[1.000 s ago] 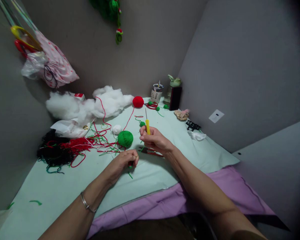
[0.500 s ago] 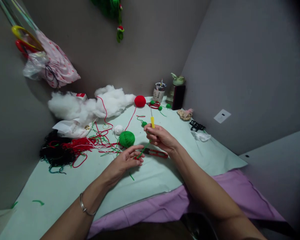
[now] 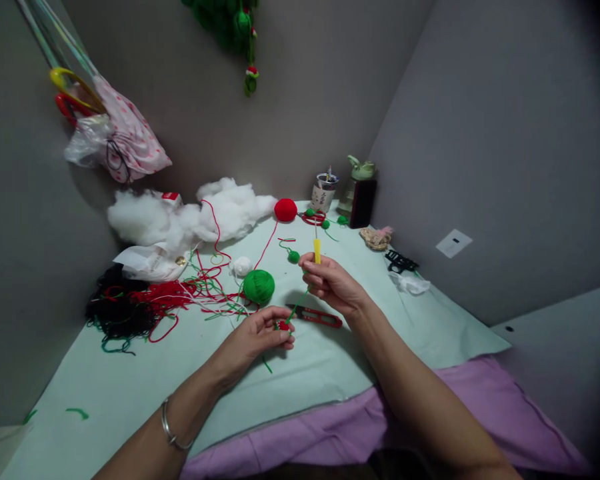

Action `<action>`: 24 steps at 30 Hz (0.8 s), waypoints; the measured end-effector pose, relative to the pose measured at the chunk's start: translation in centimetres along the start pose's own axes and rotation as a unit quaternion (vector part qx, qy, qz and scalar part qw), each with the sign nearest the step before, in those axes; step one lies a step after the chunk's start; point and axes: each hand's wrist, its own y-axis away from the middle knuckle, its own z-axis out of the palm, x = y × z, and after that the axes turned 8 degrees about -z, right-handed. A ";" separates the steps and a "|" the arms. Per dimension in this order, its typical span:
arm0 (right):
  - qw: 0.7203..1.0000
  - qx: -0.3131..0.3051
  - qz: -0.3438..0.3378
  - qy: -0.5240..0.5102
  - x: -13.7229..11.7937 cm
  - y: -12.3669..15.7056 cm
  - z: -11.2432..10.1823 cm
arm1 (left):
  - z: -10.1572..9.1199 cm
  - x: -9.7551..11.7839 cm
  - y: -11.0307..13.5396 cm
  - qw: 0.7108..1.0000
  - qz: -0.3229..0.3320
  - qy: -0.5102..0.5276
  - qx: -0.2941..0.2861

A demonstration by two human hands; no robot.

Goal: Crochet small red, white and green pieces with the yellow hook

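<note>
My left hand pinches a small red crochet piece just above the pale green table cover. A green yarn strand runs from that piece up to my right hand. My right hand is closed round a crochet hook with a yellow handle, held upright. A green yarn ball lies just beyond my left hand. Red thread snips lie on the cover between my two hands.
White stuffing and a tangle of red, green and black yarn fill the left. A red yarn ball, a cup and a bottle stand at the back. A plastic bag hangs on the wall.
My left hand lifted off the cover and turned up with the red piece. My right hand shifted right, and the green strand now stretches between the hands.
</note>
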 end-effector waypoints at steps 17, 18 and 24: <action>0.917 0.081 -0.095 0.380 -6.4 -3.3 -5.3 | 1.1 -0.2 -0.1 0.998 -0.001 -0.053 -0.037; 0.895 0.095 -0.098 0.426 -6.7 -4.4 -6.1 | 1.2 -0.2 -0.1 0.997 0.000 -0.059 -0.038; 0.770 0.088 -0.045 0.631 -5.8 -12.8 -8.2 | 2.0 -0.3 0.0 0.991 0.003 -0.122 -0.049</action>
